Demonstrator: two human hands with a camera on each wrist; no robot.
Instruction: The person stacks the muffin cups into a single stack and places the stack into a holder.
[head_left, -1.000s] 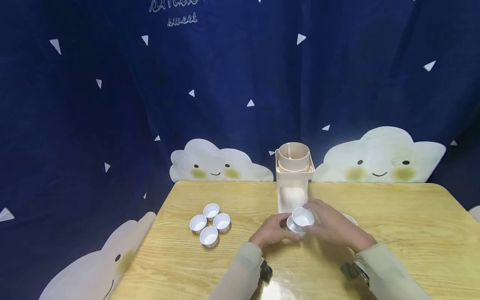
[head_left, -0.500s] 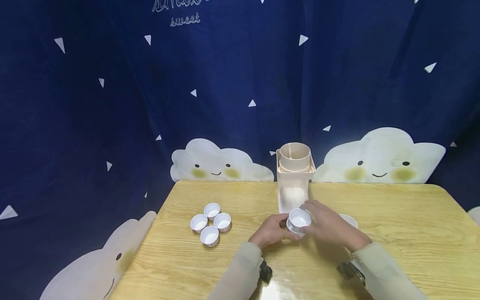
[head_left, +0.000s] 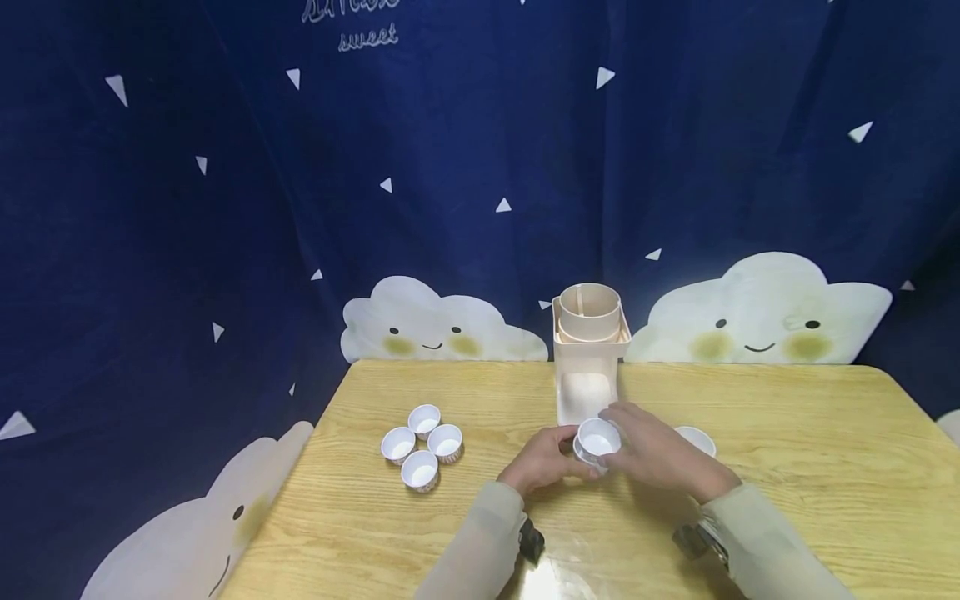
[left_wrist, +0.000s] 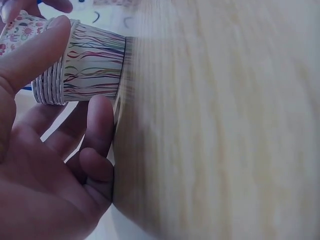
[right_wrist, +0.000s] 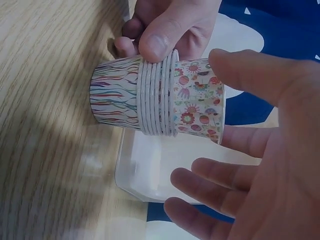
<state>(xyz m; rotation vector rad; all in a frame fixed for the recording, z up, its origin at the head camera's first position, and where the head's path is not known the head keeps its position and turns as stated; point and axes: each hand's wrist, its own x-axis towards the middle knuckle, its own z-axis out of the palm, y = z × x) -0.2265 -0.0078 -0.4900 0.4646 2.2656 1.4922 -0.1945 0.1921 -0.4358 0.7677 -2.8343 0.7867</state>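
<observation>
A stack of nested paper cups (right_wrist: 116,94), the lowest printed with wavy coloured stripes, stands upright on the table. My left hand (head_left: 542,460) holds it, with the thumb (left_wrist: 40,52) across the stacked rims and fingers at the far side. A flower-printed paper cup (right_wrist: 196,102) sits with its base down in the top of the stack. My right hand (head_left: 654,450) pinches that cup near its rim between thumb (right_wrist: 245,70) and a finger, while its other fingers extend beside the cup. In the head view, both hands partly cover the stack.
Just behind the stack stands a beige plastic holder (head_left: 585,358) with a round tube on top. Several white-lined paper cups (head_left: 420,471) are grouped at the left of the wooden table (head_left: 787,483). Another white cup (head_left: 697,439) shows behind my right hand.
My right hand has moved slightly left and down, bringing the flower-printed cup from an offset position into line with the stack. My left hand stays in place around the stack.
</observation>
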